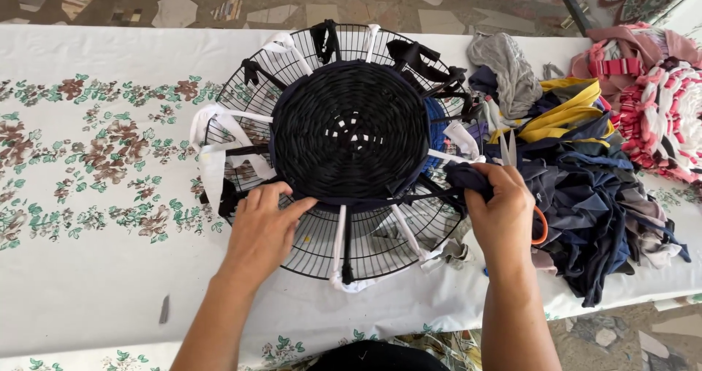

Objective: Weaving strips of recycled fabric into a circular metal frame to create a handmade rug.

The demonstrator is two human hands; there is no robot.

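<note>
Fingers of the left hand press flat on the round dark woven fabric mat atop a black wire fan guard; the right hand grips a dark fabric strip tightly.

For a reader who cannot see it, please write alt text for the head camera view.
A person's left hand presses the near edge of a round dark woven fabric mat built on a black wire fan guard, while the right hand grips a dark fabric strip. Everything lies on a floral tablecloth, with a pile of fabric scraps to the right.
</note>
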